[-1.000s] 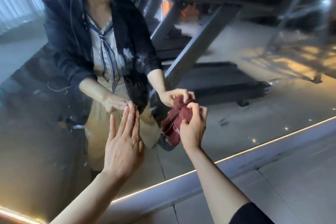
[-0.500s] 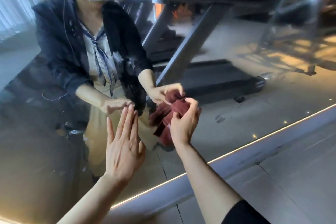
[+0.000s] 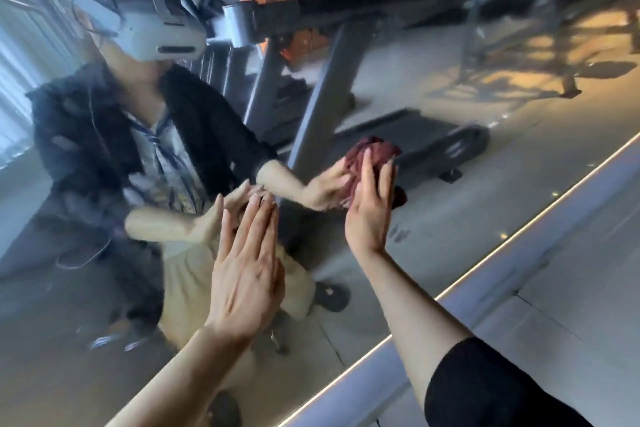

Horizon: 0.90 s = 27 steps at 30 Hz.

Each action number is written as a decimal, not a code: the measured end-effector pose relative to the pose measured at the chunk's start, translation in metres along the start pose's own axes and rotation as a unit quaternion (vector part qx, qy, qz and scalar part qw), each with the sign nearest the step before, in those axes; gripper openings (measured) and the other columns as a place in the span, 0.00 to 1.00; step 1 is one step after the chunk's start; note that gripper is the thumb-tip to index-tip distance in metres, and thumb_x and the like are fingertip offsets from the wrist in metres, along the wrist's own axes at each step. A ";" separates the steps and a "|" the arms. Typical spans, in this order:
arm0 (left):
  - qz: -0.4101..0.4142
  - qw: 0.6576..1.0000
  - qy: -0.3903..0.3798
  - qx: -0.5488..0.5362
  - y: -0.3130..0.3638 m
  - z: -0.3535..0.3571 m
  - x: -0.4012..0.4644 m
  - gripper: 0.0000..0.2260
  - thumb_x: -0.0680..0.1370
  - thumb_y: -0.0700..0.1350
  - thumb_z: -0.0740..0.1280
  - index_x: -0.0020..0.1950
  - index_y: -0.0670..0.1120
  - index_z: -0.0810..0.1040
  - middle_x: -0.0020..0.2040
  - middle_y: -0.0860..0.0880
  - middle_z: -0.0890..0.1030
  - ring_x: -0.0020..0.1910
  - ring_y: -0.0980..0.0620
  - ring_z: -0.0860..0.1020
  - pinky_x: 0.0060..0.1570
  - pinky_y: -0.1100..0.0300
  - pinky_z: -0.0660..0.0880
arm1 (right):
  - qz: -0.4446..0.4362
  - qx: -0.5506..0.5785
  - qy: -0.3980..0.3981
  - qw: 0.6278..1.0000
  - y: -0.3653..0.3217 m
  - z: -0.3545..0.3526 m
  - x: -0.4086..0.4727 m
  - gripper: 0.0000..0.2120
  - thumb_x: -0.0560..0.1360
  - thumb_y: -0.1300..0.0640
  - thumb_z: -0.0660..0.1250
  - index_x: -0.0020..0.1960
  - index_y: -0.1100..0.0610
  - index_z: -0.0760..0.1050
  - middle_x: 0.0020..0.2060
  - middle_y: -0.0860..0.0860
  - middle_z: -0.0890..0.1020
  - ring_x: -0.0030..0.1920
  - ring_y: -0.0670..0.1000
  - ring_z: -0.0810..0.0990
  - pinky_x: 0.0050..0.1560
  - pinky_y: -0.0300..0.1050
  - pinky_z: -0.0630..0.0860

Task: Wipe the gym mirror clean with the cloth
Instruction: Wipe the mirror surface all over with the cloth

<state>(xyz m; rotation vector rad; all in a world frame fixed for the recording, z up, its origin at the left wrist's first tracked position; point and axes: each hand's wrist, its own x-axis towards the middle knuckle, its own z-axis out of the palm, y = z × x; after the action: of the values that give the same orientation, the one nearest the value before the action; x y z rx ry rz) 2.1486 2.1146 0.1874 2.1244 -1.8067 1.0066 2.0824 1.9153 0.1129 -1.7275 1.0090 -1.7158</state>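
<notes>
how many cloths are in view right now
1: a dark red cloth, pressed against the mirror under the right hand. The red patch beside it is only its reflection.

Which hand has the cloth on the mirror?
The right hand: it presses the dark red cloth to the mirror. The left hand is bare.

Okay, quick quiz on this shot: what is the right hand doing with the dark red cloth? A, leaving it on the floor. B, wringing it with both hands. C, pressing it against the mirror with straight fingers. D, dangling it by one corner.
C: the right hand has straight fingers pressing the bunched cloth against the mirror; the left hand is off the cloth.
</notes>
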 end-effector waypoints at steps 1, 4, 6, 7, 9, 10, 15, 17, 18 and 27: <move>0.012 1.000 -0.004 0.004 0.005 0.001 0.008 0.29 0.74 0.39 0.65 0.75 0.32 0.66 0.77 0.36 0.62 0.79 0.40 0.59 0.78 0.41 0.47 | 0.082 0.029 0.045 0.995 0.005 -0.001 0.022 0.26 0.79 0.62 0.53 0.77 0.57 0.66 0.78 0.64 0.59 0.76 0.66 0.63 0.70 0.65 0.68; 0.046 0.999 -0.020 0.012 0.022 0.007 0.035 0.30 0.73 0.40 0.65 0.75 0.34 0.66 0.76 0.37 0.63 0.78 0.43 0.57 0.77 0.41 0.52 | 0.088 0.023 0.075 0.993 -0.007 0.006 0.010 0.24 0.81 0.62 0.56 0.77 0.57 0.66 0.79 0.62 0.57 0.76 0.65 0.65 0.67 0.64 0.72; 0.061 0.998 -0.013 0.013 0.032 0.010 0.056 0.30 0.73 0.40 0.64 0.75 0.35 0.65 0.76 0.37 0.64 0.78 0.43 0.58 0.76 0.41 0.53 | -0.020 0.029 0.022 0.999 -0.015 0.010 -0.030 0.26 0.81 0.64 0.59 0.78 0.53 0.64 0.81 0.56 0.54 0.78 0.60 0.61 0.70 0.63 0.70; 0.069 0.997 -0.012 0.016 0.037 0.012 0.067 0.29 0.74 0.40 0.63 0.75 0.35 0.64 0.75 0.37 0.65 0.78 0.43 0.58 0.76 0.42 0.53 | -0.057 0.034 0.000 0.998 -0.009 0.009 -0.039 0.28 0.80 0.65 0.61 0.78 0.52 0.63 0.81 0.55 0.54 0.78 0.59 0.61 0.71 0.62 0.70; 0.086 0.996 -0.018 0.025 0.049 0.016 0.087 0.28 0.75 0.41 0.62 0.75 0.36 0.64 0.75 0.37 0.65 0.78 0.43 0.58 0.77 0.43 0.51 | -0.088 0.057 -0.013 0.994 0.014 0.001 -0.017 0.29 0.79 0.69 0.62 0.77 0.52 0.65 0.80 0.56 0.58 0.77 0.59 0.64 0.68 0.61 0.73; 0.097 0.994 -0.023 0.035 0.055 0.019 0.095 0.27 0.76 0.41 0.61 0.75 0.36 0.65 0.75 0.37 0.65 0.78 0.43 0.58 0.78 0.44 0.50 | -0.071 0.060 -0.005 0.996 0.027 -0.007 0.008 0.28 0.79 0.68 0.61 0.77 0.54 0.66 0.79 0.59 0.60 0.76 0.61 0.65 0.68 0.61 0.73; 0.147 0.984 -0.040 0.090 0.085 0.037 0.124 0.28 0.72 0.41 0.61 0.72 0.35 0.71 0.75 0.39 0.63 0.77 0.44 0.56 0.77 0.47 0.45 | 0.152 0.023 0.061 0.986 0.065 -0.051 0.143 0.28 0.80 0.68 0.56 0.79 0.58 0.60 0.79 0.62 0.56 0.76 0.64 0.64 0.70 0.49 0.64; 0.132 0.985 -0.045 0.099 0.095 0.042 0.139 0.27 0.74 0.41 0.58 0.73 0.35 0.69 0.76 0.39 0.64 0.78 0.42 0.58 0.78 0.48 0.43 | 0.151 -0.005 0.110 0.982 0.065 -0.043 0.136 0.25 0.81 0.61 0.54 0.78 0.57 0.64 0.78 0.62 0.61 0.72 0.66 0.70 0.66 0.56 0.72; 0.122 0.987 -0.044 0.098 0.099 0.044 0.147 0.26 0.76 0.41 0.56 0.74 0.36 0.69 0.76 0.39 0.65 0.78 0.42 0.58 0.79 0.48 0.42 | 0.122 -0.012 0.121 0.985 0.060 -0.034 0.114 0.25 0.81 0.59 0.54 0.78 0.57 0.65 0.77 0.63 0.63 0.70 0.67 0.72 0.64 0.60 0.75; 0.138 0.983 -0.047 0.112 0.125 0.068 0.188 0.31 0.74 0.38 0.58 0.78 0.36 0.62 0.79 0.40 0.59 0.79 0.41 0.55 0.79 0.47 0.42 | 0.225 0.020 0.112 0.968 0.122 -0.054 0.180 0.27 0.80 0.61 0.54 0.79 0.59 0.61 0.78 0.65 0.59 0.74 0.67 0.66 0.71 0.60 0.66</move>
<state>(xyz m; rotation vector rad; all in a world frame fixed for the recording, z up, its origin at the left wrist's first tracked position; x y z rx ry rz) 2.0650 1.8959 0.2116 2.1152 -2.1752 1.2453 1.9983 1.7089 0.1321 -1.1758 1.3364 -1.6324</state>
